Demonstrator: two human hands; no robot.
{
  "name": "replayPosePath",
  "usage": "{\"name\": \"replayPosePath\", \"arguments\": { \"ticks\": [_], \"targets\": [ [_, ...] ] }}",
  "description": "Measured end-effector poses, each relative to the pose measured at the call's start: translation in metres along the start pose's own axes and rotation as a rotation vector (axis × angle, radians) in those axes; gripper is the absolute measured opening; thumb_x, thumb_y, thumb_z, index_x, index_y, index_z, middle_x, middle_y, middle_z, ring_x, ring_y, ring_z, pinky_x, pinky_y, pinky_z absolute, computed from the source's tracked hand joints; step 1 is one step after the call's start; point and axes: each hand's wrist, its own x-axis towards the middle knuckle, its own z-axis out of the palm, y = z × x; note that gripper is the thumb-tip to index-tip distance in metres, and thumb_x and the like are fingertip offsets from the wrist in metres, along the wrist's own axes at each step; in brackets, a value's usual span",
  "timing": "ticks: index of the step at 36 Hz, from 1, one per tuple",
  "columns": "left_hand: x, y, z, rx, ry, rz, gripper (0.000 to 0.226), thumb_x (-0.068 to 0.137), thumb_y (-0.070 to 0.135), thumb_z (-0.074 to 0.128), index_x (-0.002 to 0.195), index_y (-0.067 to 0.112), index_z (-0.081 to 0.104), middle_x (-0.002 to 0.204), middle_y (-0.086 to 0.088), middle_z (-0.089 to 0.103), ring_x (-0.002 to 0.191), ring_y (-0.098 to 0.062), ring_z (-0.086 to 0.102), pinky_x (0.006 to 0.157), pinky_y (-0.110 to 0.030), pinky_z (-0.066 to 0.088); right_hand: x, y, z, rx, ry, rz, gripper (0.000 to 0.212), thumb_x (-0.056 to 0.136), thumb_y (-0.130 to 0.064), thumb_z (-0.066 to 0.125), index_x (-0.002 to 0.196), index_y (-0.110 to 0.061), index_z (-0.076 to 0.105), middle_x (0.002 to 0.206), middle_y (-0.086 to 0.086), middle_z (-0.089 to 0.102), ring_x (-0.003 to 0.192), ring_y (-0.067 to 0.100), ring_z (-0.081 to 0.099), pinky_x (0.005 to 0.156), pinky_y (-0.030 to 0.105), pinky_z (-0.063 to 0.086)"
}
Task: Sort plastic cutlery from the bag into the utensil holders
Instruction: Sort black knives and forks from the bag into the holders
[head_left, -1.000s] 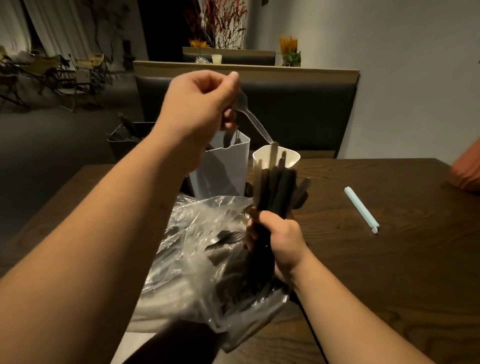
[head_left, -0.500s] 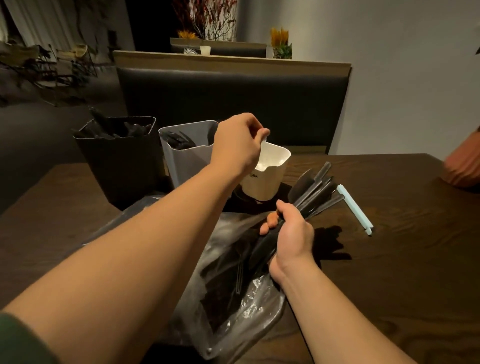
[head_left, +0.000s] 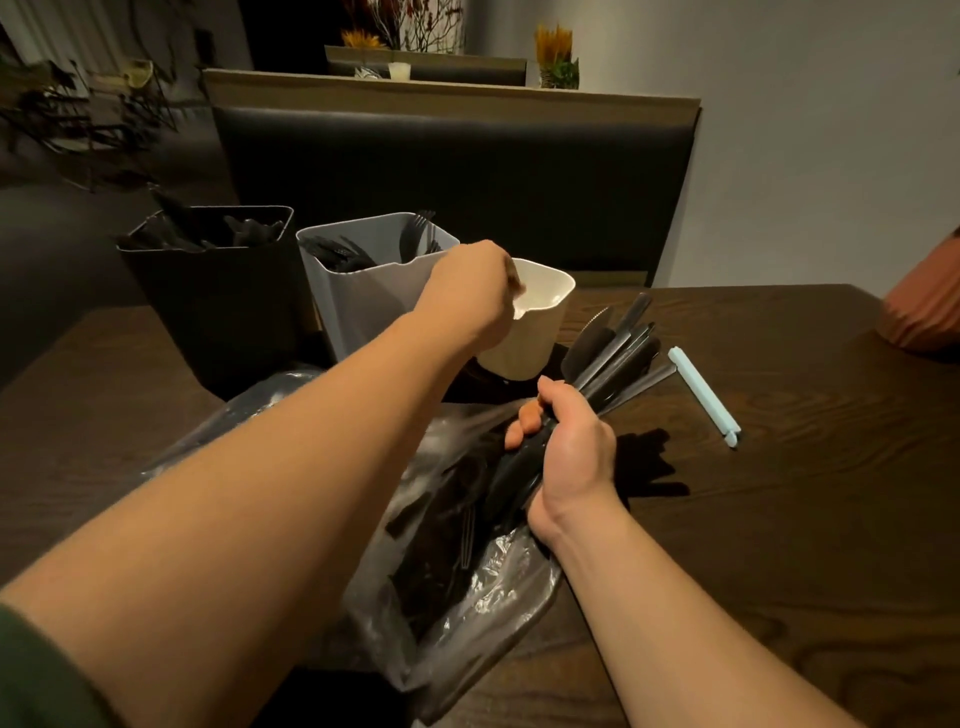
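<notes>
Pale blue clip (head_left: 702, 396), dark table (head_left: 789, 530), padded bench (head_left: 467, 182)

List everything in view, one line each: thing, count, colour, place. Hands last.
table: one, dark wood, under everything
black holder: one, black, far left, dark cutlery inside
grey holder: one, grey, middle, forks inside
white holder: one, white, right of the grey one
plastic bag: one, clear, near table edge, dark cutlery inside
cutlery bundle: several pieces, black, fanned from the right hand
clip stick: one, pale blue, on the table right of the bundle
bench: one, black back, behind the table
left hand: one, at the white holder's rim
right hand: one, grips the cutlery bundle
</notes>
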Motion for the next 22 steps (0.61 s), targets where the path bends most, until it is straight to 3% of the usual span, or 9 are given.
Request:
{"name": "replayPosePath", "arguments": {
  "ticks": [2,5,9,11,15,17,19,22],
  "targets": [
    [-0.009,-0.005,-0.011,-0.189,0.026,0.003,0.027,0.097,0.007,0.062,0.121,0.018,0.071,0.117,-0.003,0.071,0.091,-0.019,0.072,0.081,-0.035,0.061,0.000,-0.001,-0.001,0.011,-0.005,0.009,0.036,0.097,-0.015,0.056,0.062,-0.015,0.046,0.055,0.001,0.043,0.048,0.017,0.042,0.060,0.033,0.039],
    [-0.034,-0.011,-0.033,-0.525,0.120,-0.046,0.018,0.103,0.014,0.054,0.109,0.015,0.071,0.100,-0.002,0.072,0.065,-0.014,0.072,0.061,-0.028,0.061,0.000,-0.002,-0.001,0.011,-0.010,0.016,0.032,0.097,-0.016,0.057,0.066,-0.015,0.047,0.056,0.001,0.044,0.048,0.016,0.043,0.060,0.033,0.040],
    [-0.079,-0.005,-0.060,-1.153,0.146,-0.252,0.019,0.105,0.011,0.048,0.098,0.007,0.065,0.081,-0.009,0.065,0.062,-0.016,0.067,0.063,-0.030,0.060,-0.002,-0.002,0.000,-0.032,-0.020,-0.002,0.034,0.096,-0.016,0.058,0.064,-0.014,0.048,0.055,0.002,0.044,0.049,0.017,0.044,0.062,0.035,0.042],
    [-0.108,0.002,-0.065,-1.317,0.126,-0.357,0.017,0.104,0.009,0.048,0.098,0.006,0.063,0.079,-0.009,0.062,0.066,-0.017,0.065,0.063,-0.027,0.059,-0.005,-0.002,0.003,-0.076,-0.027,-0.041,0.036,0.096,-0.016,0.058,0.061,-0.014,0.048,0.055,0.002,0.044,0.049,0.018,0.044,0.064,0.037,0.043],
    [-0.164,0.007,-0.047,-1.269,0.012,-0.378,0.013,0.095,0.004,0.058,0.103,0.012,0.063,0.099,-0.010,0.067,0.094,-0.022,0.067,0.077,-0.031,0.055,-0.023,-0.006,0.012,-0.112,-0.132,-0.054,0.038,0.096,-0.019,0.059,0.059,-0.015,0.052,0.053,0.003,0.046,0.051,0.018,0.047,0.065,0.038,0.044],
    [-0.187,0.001,-0.034,-1.253,-0.042,-0.342,0.036,0.085,-0.007,0.059,0.111,0.018,0.062,0.109,-0.006,0.067,0.101,-0.014,0.066,0.079,-0.026,0.053,-0.036,-0.007,0.019,-0.163,-0.221,-0.041,0.043,0.097,-0.023,0.059,0.056,-0.014,0.053,0.053,0.004,0.049,0.052,0.017,0.051,0.062,0.034,0.048],
    [-0.205,-0.004,-0.027,-1.218,-0.120,-0.275,0.056,0.075,-0.011,0.057,0.119,0.025,0.059,0.109,0.001,0.069,0.100,-0.005,0.067,0.076,-0.022,0.054,-0.049,-0.003,0.026,-0.309,-0.257,-0.089,0.048,0.095,-0.028,0.062,0.050,-0.013,0.055,0.053,0.005,0.054,0.057,0.018,0.056,0.071,0.037,0.053],
    [-0.215,-0.013,-0.022,-1.055,-0.132,-0.155,0.075,0.071,-0.008,0.059,0.126,0.043,0.051,0.111,0.005,0.067,0.107,-0.012,0.067,0.085,-0.035,0.058,-0.063,0.004,0.032,-0.447,-0.283,-0.104,0.050,0.092,-0.033,0.067,0.044,-0.018,0.060,0.056,-0.001,0.060,0.064,0.014,0.060,0.081,0.037,0.051]
  ]
}}
